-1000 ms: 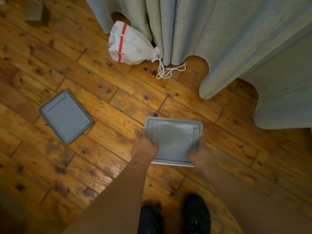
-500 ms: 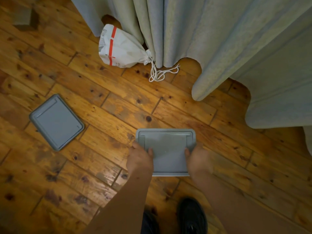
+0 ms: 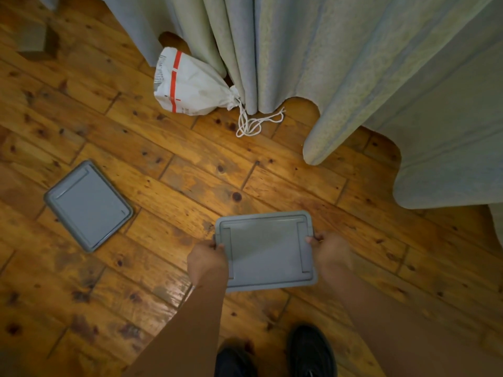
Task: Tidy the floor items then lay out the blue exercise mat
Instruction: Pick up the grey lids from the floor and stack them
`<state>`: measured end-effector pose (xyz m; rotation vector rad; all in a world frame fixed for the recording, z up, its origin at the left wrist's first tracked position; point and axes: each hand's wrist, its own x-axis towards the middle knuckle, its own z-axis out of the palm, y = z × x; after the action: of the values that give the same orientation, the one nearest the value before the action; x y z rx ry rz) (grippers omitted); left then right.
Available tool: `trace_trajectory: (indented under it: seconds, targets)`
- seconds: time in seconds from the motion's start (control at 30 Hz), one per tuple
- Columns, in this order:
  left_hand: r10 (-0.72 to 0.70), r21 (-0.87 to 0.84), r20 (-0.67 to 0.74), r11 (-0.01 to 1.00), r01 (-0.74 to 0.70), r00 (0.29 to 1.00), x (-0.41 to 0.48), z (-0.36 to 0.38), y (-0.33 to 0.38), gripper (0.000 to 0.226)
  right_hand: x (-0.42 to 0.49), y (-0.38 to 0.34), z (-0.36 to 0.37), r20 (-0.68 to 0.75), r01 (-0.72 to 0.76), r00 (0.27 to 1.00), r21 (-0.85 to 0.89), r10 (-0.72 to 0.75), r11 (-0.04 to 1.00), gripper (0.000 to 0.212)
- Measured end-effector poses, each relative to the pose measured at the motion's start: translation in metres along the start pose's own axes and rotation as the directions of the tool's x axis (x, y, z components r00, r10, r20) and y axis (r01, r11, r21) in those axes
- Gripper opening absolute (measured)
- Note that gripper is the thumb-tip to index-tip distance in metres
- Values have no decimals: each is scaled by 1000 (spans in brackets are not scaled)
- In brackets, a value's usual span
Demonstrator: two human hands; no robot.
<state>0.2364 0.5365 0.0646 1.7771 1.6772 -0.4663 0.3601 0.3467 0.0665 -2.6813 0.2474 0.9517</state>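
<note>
**A:** Since half a second ago the hands have slid outward on the grey lid (image 3: 265,251). The thumbs lay on its top face then and now sit at its two short edges.

**B:** So both have hold of it?

**A:** Yes. The left hand (image 3: 208,258) grips the left edge and the right hand (image 3: 333,253) grips the right, each with a thumb on the rim (the other fingers are hidden underneath). The lid is held roughly flat above the wooden floor (image 3: 163,148), just ahead of the black shoes (image 3: 310,349).

**B:** And the other floor items?

**A:** A second grey lid (image 3: 88,205) lies flat on the boards well to the left, turned at an angle. Farther away, a white drawstring bag (image 3: 190,85) with red stripes rests against the foot of the pale curtain (image 3: 353,63), and its cord (image 3: 253,123) trails loose on the floor. A small dark block (image 3: 32,39) sits at the far left; I cannot tell what it is.
</note>
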Motion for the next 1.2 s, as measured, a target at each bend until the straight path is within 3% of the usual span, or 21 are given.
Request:
trace_trajectory:
  seconds: [0.17, 0.23, 0.3, 0.37, 0.43, 0.5, 0.57, 0.67, 0.77, 0.87, 1.0, 1.1, 1.2]
  targets:
    - [15, 13, -8, 1000, -15, 1000, 3, 1, -4, 25, 8, 9, 5, 61, 35, 998, -93, -30, 995, 32]
    - [81, 204, -114, 977, -56, 990, -11, 9, 8, 31, 8, 11, 7, 78, 5, 997, -72, 1, 997, 41]
    - [311, 419, -180, 883, -213, 933, -30, 19, 27, 49, 10, 14, 6, 136, -59, 989, 29, 54, 998, 57]
    - [607, 509, -7, 686, -520, 794, -46, 34, 38, 67, 12, 12, 3, 260, -145, 960, 158, 101, 977, 72]
    - [709, 484, 290, 471, -738, 643, -61, 57, 41, 85, 13, 15, 1, 377, -246, 918, 297, 124, 923, 78]
    - [637, 502, 480, 364, -784, 603, -68, 75, 39, 98, 14, 16, 0, 441, -318, 890, 415, 118, 852, 75]
    - [569, 577, 517, 320, -751, 639, -70, 87, 36, 104, 15, 19, -2, 424, -302, 901, 460, 92, 835, 64]
    - [538, 618, 491, 338, -709, 685, -71, 92, 37, 109, 7, 19, -2, 339, -131, 940, 431, -26, 893, 35]
    - [530, 616, 475, 369, -696, 702, -74, 92, 39, 112, -9, 17, 2, 251, -38, 966, 385, -65, 922, 26]
    - [540, 611, 452, 393, -687, 710, -74, 90, 36, 110, -26, 14, 12, 182, -46, 983, 442, -39, 896, 33]
    - [547, 576, 467, 408, -708, 695, -72, 89, 35, 107, -35, 11, 19, 139, 25, 987, 352, -79, 936, 54]
    - [534, 557, 495, 410, -722, 685, -70, 85, 37, 105, -29, 13, 15, 167, 77, 978, 271, -126, 959, 53]
    - [582, 460, 524, 422, -781, 623, -70, 73, 33, 98, -34, 5, 3, 189, 157, 965, 126, -179, 979, 49]
